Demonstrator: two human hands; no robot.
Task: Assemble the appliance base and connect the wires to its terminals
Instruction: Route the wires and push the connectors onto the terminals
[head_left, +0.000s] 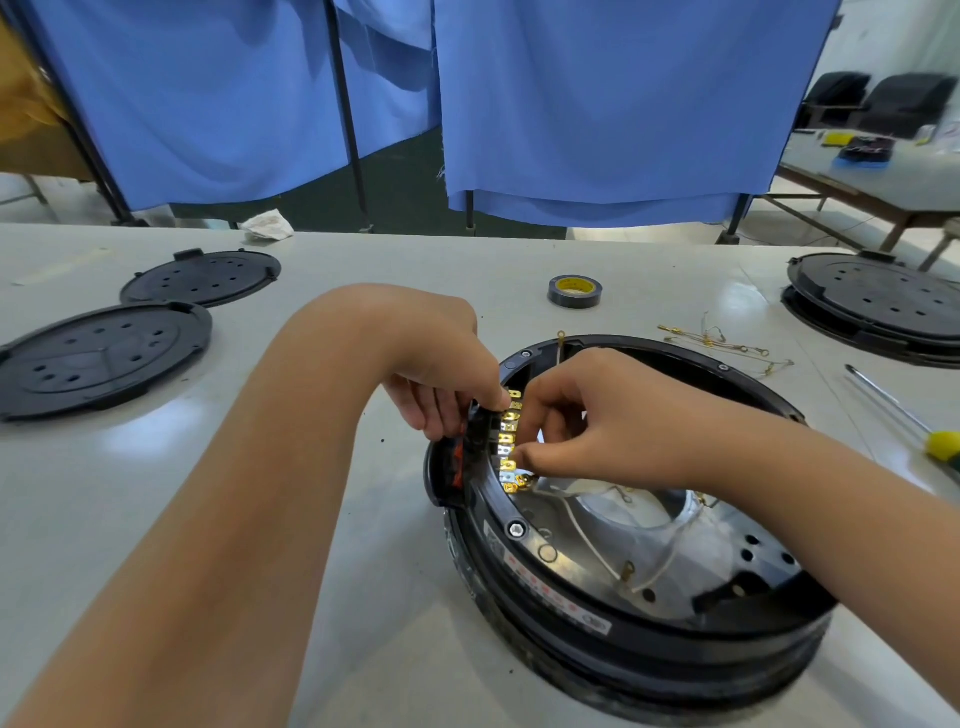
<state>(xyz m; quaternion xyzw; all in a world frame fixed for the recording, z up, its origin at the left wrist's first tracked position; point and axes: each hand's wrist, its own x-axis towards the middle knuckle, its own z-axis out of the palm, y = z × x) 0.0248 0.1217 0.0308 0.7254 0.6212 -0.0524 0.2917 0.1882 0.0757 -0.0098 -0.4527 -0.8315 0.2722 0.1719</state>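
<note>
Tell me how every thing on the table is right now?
Round black appliance base: open, insides showing.
Brass terminal row: both hands at it.
Left hand: fingers pinching the row's top.
Right hand: fingers pinching lower down.
Black tape roll: lying flat.
Yellow-handled screwdriver: lying untouched.

Hands (524, 410) hid part of terminal strip (508, 441); couldn't tell what fingertips pinched. Screwdriver (904, 415) & rt stacked base (878, 306) cut off by frame edge
</note>
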